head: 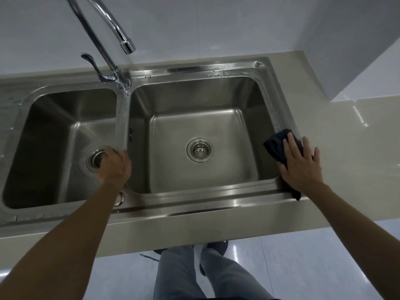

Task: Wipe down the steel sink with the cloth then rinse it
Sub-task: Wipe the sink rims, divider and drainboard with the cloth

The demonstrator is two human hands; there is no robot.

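**Operator:** Nearest the head camera, what is each hand doing?

**Technician:** Left hand (pixel 115 164) is curled over the divider between the two basins of the double-bowl stainless steel sink (pixel 194 199), gripping it as a brace. Right hand (pixel 300 164) lies flat, fingers (pixel 289 141) spread, pressing the dark folded cloth (pixel 276 145) against the sink's right rim. It pins the cloth under the palm and does not close around it.

**Operator:** Where exactly is the cloth?

**Technician:** On the right rim, at its near end. One part shows beyond the fingertips and hangs toward the right basin; a small corner shows below the wrist at the front rim.

**Operator:** How should this step be done well?

**Technician:** Judged from this position, the rim wipe is under way. Keep the palm flat with even pressure. Follow the rim in one continuous pass. Droplets remain on the far rim, so cover that section, then the basin walls and the round perforated drain strainer (pixel 200 150).

**Operator:** And the rinse?

**Technician:** Not started, as far as can be seen: no stream is visible at the curved chrome faucet (pixel 108 20).
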